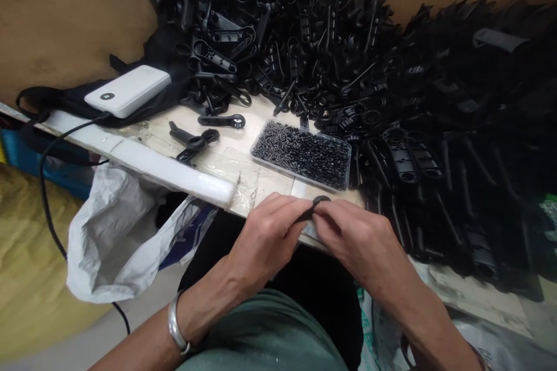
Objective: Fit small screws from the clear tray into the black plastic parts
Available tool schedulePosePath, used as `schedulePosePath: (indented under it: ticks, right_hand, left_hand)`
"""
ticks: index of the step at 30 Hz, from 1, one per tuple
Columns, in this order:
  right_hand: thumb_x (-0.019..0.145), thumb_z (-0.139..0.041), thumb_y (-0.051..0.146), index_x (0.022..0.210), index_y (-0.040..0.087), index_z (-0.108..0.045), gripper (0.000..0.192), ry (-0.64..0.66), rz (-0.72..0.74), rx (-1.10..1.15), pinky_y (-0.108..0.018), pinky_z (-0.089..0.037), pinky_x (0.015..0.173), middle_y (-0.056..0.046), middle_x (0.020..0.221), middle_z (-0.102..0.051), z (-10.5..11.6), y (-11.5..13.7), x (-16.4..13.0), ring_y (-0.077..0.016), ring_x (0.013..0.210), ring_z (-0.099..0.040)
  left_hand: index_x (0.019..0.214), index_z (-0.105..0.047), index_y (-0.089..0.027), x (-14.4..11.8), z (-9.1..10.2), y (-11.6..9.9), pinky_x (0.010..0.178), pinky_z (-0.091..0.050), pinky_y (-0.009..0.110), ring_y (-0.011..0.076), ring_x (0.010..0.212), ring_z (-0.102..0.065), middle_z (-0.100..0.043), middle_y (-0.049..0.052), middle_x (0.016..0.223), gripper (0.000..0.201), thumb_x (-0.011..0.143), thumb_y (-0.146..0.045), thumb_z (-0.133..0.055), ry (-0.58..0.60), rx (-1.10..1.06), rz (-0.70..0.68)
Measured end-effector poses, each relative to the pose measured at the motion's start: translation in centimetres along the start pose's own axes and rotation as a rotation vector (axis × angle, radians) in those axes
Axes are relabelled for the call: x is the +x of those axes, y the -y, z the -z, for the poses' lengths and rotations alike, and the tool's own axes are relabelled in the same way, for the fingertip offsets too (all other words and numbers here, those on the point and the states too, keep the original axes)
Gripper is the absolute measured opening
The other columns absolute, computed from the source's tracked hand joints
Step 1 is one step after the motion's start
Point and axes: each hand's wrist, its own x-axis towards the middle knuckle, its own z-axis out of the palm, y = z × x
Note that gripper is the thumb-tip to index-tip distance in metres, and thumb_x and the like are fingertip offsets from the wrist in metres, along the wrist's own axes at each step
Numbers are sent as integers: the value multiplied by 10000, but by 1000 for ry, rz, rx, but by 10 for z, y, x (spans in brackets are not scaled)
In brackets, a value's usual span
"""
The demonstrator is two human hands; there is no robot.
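Observation:
Close to the table's front edge, my left hand (268,236) is closed round a small black plastic part (321,200). The fingers of my right hand (360,237) pinch together at the part's other end, so both hands meet on it. Most of the part is hidden by my fingers, and I cannot see whether a smaller piece sits between the right fingertips. Just beyond my hands stands a clear plastic box (303,153) filled with tiny dark pieces, perhaps screws.
A big heap of black plastic parts (278,40) covers the back, with more piled at the right (435,168). Loose black parts (221,121) lie left of the box. A white power bank (128,91) with a black cable sits far left, above a white sack (113,237).

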Motion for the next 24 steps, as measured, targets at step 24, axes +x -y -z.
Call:
schedulePosePath:
  ticks: [24]
  right_hand:
    - [851,-631,261,890,192,-710,112,-309,-377,451,-265,-566,641,-12,761,-706,8,-16,-19,-160,634,-669]
  left_hand:
    - [1119,-584,-178,-4,33,26,896,-470,357,185,1029,-593,-664,100,1135,293,864,-47,-523,-16,268,-242]
